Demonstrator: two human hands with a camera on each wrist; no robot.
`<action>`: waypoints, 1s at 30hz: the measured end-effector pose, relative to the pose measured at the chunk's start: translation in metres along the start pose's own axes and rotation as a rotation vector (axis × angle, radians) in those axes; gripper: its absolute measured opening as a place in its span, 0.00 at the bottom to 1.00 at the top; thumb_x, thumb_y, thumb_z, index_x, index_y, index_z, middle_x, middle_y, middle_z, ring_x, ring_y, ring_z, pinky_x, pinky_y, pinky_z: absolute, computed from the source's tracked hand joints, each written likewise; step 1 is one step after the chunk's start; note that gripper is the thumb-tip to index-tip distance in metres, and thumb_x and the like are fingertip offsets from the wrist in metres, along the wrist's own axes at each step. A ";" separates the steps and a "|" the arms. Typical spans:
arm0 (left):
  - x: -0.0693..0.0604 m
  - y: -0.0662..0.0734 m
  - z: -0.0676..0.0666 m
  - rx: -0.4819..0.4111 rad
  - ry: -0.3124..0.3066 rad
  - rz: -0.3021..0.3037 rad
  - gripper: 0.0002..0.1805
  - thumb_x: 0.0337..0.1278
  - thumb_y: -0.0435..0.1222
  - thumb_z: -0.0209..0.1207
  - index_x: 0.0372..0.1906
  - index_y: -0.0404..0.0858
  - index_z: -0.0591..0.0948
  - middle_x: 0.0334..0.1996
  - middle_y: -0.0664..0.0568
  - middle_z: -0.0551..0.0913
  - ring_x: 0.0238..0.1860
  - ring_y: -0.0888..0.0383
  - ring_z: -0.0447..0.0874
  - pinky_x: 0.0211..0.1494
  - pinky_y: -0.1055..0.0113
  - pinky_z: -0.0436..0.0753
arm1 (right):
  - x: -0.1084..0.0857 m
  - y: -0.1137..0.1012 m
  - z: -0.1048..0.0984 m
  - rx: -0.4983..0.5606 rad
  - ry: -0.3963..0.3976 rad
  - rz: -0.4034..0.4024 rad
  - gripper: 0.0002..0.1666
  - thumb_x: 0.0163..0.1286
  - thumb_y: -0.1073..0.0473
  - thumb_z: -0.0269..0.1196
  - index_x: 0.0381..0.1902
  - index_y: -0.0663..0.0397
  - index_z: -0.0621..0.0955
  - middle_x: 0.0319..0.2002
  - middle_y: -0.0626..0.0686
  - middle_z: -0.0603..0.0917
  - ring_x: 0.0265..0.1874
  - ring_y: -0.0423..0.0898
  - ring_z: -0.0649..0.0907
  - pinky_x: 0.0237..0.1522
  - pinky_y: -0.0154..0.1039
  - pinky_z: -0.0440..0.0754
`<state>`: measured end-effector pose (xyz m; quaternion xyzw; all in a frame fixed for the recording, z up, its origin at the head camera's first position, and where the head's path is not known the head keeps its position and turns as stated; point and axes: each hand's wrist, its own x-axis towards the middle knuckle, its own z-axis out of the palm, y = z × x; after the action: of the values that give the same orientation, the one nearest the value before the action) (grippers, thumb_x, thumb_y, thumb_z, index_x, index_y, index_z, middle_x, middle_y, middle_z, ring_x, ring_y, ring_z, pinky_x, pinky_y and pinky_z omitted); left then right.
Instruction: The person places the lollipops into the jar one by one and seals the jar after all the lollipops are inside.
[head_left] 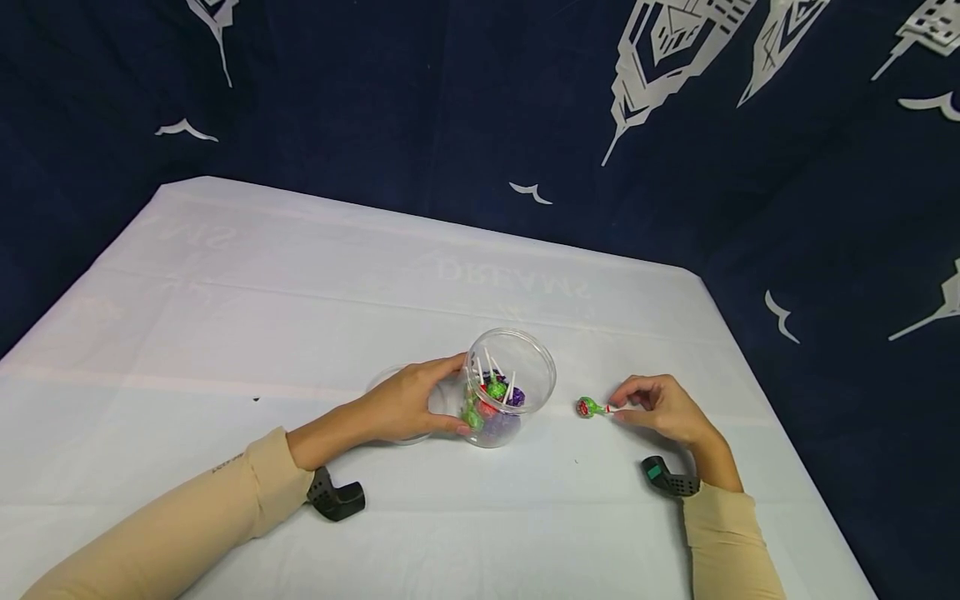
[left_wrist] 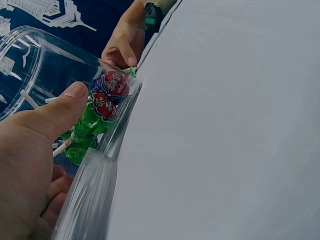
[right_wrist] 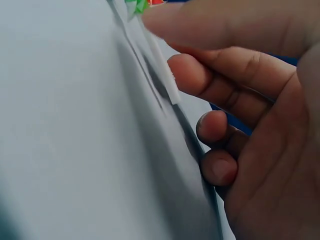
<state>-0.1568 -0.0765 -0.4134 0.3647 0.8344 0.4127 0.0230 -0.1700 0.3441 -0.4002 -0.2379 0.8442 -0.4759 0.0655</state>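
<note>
A clear plastic jar (head_left: 528, 367) stands upright on the table with several wrapped lollipops (head_left: 497, 390) inside, green, purple and red, their white sticks pointing up. My left hand (head_left: 408, 402) grips the jar's left side, thumb at the front, as the left wrist view also shows with the thumb (left_wrist: 60, 110) against the wall. To the right of the jar, my right hand (head_left: 667, 408) pinches the stick of a green and red lollipop (head_left: 587, 407) just over the table. In the right wrist view the white stick (right_wrist: 162, 70) passes under the thumb; most of the candy is cut off.
A clear round lid (head_left: 411, 439) lies on the white table (head_left: 300, 333), partly under my left hand. A tiny dark speck (head_left: 256, 399) is on the cloth at the left. Behind the table hangs a dark blue curtain (head_left: 360, 108) with white prints.
</note>
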 end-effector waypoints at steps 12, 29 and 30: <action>0.000 0.000 0.001 0.001 0.002 0.004 0.52 0.48 0.51 0.73 0.75 0.36 0.62 0.64 0.41 0.75 0.66 0.46 0.71 0.69 0.48 0.68 | 0.002 -0.003 0.006 -0.097 -0.011 0.009 0.10 0.52 0.79 0.70 0.28 0.62 0.86 0.28 0.47 0.85 0.28 0.40 0.79 0.30 0.29 0.76; 0.000 0.001 0.000 -0.006 0.000 0.005 0.52 0.48 0.50 0.74 0.74 0.35 0.62 0.64 0.41 0.75 0.67 0.46 0.71 0.69 0.48 0.68 | 0.002 -0.009 0.008 -0.093 0.062 -0.015 0.10 0.51 0.82 0.68 0.25 0.65 0.85 0.26 0.51 0.84 0.25 0.38 0.77 0.24 0.30 0.73; 0.000 0.001 0.000 -0.004 0.001 0.006 0.52 0.48 0.50 0.74 0.74 0.35 0.62 0.64 0.42 0.75 0.67 0.47 0.71 0.69 0.48 0.68 | 0.002 -0.009 0.008 -0.092 0.069 -0.015 0.10 0.51 0.82 0.68 0.25 0.66 0.85 0.26 0.52 0.84 0.24 0.38 0.76 0.23 0.30 0.73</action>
<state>-0.1565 -0.0759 -0.4129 0.3670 0.8324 0.4146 0.0222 -0.1659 0.3330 -0.3968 -0.2306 0.8650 -0.4451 0.0218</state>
